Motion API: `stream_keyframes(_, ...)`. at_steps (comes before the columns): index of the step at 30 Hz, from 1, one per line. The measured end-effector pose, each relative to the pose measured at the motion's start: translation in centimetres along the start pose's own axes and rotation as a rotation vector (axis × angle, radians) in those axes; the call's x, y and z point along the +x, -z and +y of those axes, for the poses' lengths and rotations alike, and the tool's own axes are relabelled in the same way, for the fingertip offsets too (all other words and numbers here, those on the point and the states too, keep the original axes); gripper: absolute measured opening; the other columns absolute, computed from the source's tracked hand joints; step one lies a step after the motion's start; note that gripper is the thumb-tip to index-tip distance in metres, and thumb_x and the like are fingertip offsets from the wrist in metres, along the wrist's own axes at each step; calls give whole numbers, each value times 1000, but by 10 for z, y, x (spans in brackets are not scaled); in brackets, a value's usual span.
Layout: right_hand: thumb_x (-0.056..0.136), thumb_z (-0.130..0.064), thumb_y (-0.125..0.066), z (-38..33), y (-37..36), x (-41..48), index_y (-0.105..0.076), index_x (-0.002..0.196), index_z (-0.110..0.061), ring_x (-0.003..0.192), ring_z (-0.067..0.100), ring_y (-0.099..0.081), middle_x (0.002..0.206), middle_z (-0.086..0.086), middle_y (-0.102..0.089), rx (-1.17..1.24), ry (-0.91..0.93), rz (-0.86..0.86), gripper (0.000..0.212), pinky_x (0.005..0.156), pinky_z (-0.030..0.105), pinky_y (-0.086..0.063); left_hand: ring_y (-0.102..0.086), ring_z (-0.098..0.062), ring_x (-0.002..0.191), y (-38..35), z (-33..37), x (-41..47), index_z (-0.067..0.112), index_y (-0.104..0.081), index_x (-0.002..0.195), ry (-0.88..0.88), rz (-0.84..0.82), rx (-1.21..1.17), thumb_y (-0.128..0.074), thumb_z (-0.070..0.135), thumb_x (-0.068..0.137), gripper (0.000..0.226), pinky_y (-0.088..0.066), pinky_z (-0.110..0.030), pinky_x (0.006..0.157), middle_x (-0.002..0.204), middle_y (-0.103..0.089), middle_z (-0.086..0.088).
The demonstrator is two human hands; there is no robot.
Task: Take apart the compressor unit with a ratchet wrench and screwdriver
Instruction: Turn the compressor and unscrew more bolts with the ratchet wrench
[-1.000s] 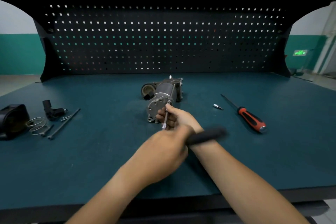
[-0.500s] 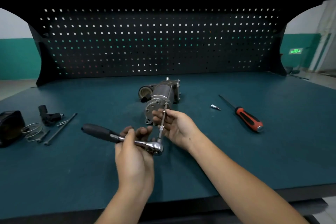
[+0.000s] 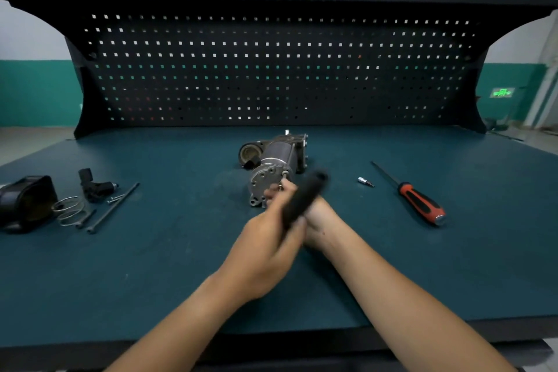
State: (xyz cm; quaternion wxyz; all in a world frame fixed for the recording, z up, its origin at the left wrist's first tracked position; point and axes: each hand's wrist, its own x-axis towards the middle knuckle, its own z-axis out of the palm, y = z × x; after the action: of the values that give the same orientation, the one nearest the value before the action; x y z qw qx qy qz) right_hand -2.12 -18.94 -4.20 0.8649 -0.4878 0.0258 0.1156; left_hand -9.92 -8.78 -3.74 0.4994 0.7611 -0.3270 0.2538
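The black handle of the wrench [image 3: 305,198] is gripped by the left hand [image 3: 268,251], fingers curled round its lower end. The handle is blurred and points up and to the right, across the near end of the compressor [image 3: 271,160]. The right hand [image 3: 315,216] is largely covered by the left hand and the handle. Its fingertips [image 3: 276,190] are seen right at the compressor's round end plate, but whether anything is pinched there cannot be told.

The compressor is laid on its side on the green bench [image 3: 181,266], its end plate turned toward the hands. To the right of the compressor a small metal bit [image 3: 363,181] is seen, and beyond it a red-and-black screwdriver [image 3: 419,202]. Well to the left of the compressor are laid long bolts [image 3: 116,205], a black fitting [image 3: 93,186], a wire spring [image 3: 69,210] and a black cover [image 3: 24,202]. Behind the compressor a black pegboard [image 3: 271,69] is mounted.
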Motion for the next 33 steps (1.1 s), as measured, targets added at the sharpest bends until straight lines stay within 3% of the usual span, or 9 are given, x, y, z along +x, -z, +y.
stream_keyframes(5, 96, -24, -36, 0, 3, -1, -58, 94, -11, 56, 9, -66, 74, 0, -73, -48, -12, -34, 25, 61, 24, -45, -58, -7, 54, -2, 6, -2, 20, -47, 93, 503, 605, -811, -37, 6, 98, 17, -45, -24, 48, 54, -58, 5)
stream_keyframes(10, 98, -18, -40, 0, 3, -1, -57, 84, -13, 53, 5, -65, 66, -4, -72, -46, 26, -21, 23, 57, 19, -44, -55, -10, 44, 7, -5, -1, 18, -40, 84, 711, 767, -1147, -35, 10, 98, 16, -43, -28, 53, 49, -46, 4)
stream_keyframes(14, 97, -18, -43, 1, 3, 0, -58, 79, -14, 54, 4, -66, 64, -5, -71, -109, 44, -1, 23, 66, 22, -43, -42, -9, 38, 5, -5, 1, 17, -38, 83, 431, 569, -709, -35, 0, 94, 20, -36, -20, 39, 40, -39, 7)
stream_keyframes(19, 94, -20, -50, 0, 4, 0, -60, 75, -12, 52, 5, -65, 59, -4, -69, -131, 44, 28, 23, 68, 24, -41, -49, -25, 43, 9, -10, 8, 7, -59, 81, -477, -304, 519, -41, 21, 73, 24, -31, -27, 37, 52, -57, -5)
stream_keyframes(21, 93, -22, -54, 0, 5, 0, -61, 74, -12, 51, 5, -65, 58, -3, -69, -202, 78, 61, 23, 66, 24, -40, -48, -31, 39, 6, -6, 10, 5, -57, 74, -589, -391, 681, -39, 21, 71, 25, -34, -25, 33, 50, -54, -10)
stream_keyframes(23, 95, -21, -50, 0, 4, 0, -58, 75, -9, 47, 8, -63, 54, 0, -67, -170, 83, 47, 25, 58, 24, -45, -47, -29, 41, 0, -5, 6, 9, -55, 74, -475, -230, 487, -43, 18, 73, 15, -33, -26, 36, 49, -53, -4)
stream_keyframes(27, 98, -23, -37, -1, 4, 5, -58, 81, -11, 50, 10, -64, 60, 0, -69, -38, 24, -20, 30, 61, 26, -45, -40, -4, 41, -14, 3, -4, 19, -47, 82, 270, 337, -496, -47, -3, 89, 23, -35, -17, 43, 44, -47, 4)
stream_keyframes(30, 98, -20, -37, -1, 7, 6, -58, 84, -15, 50, 5, -64, 63, -4, -71, -84, 26, -48, 26, 57, 22, -39, -43, -9, 42, -15, 1, -9, 15, -41, 79, 502, 729, -983, -34, -1, 95, 23, -38, -18, 39, 43, -37, 6)
stream_keyframes(33, 96, -19, -46, 0, 8, 7, -58, 77, -15, 50, 3, -63, 61, -5, -70, -96, 37, -23, 22, 48, 15, -42, -46, -12, 47, -10, -8, -16, 16, -34, 73, 642, 836, -1192, -33, 4, 96, 26, -43, -19, 43, 43, -37, 5)
